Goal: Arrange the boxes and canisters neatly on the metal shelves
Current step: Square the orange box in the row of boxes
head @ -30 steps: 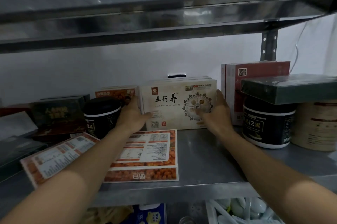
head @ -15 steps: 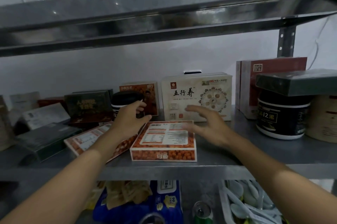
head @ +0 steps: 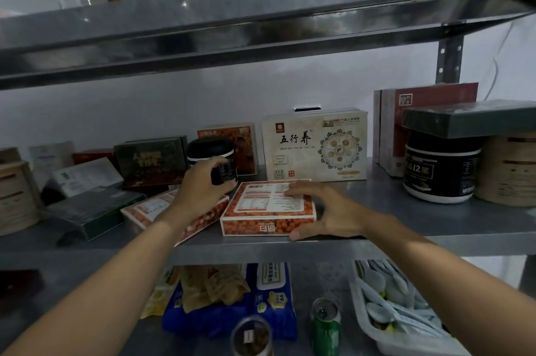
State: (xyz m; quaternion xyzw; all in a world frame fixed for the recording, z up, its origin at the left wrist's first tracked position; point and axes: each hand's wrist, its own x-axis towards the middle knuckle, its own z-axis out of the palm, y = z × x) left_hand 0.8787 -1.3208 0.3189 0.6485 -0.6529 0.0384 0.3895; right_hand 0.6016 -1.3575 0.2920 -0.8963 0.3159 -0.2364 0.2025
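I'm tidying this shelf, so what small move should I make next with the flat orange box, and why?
Probably tip the flat orange box up on edge, against the white box. Your right hand grips its right end; it lies flat while boxes behind stand upright. Your left hand holds the small black canister.

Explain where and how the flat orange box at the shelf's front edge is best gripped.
Probably its right front corner, from the front. The flat orange box lies flat near the shelf edge, and a second orange box crowds its left. Thumb on the front face, fingers over the top, as the right hand sits.
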